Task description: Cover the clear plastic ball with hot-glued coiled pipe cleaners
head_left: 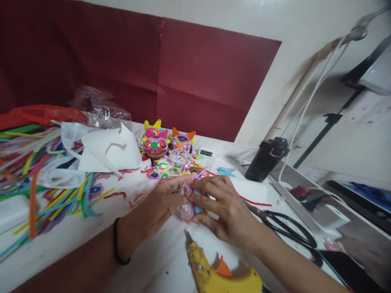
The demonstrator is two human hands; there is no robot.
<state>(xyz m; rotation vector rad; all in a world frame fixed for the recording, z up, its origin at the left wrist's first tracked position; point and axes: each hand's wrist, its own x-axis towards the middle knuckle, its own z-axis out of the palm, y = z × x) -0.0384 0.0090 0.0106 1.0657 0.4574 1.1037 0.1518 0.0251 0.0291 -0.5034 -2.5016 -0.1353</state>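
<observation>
Both my hands meet over a small clear plastic piece wrapped with coloured pipe cleaners on the white table. My left hand cups it from the left, a black band on that wrist. My right hand presses on it from the right with fingers spread over the top. Most of the piece is hidden by the fingers. A yellow glue gun with an orange trigger lies just below my hands, nozzle pointing toward them.
Two finished colourful horned mask figures stand behind. Loose pipe cleaners pile at the left beside cut white paper. Black scissors lie right, near a black tumbler. A small digital clock sits at the back.
</observation>
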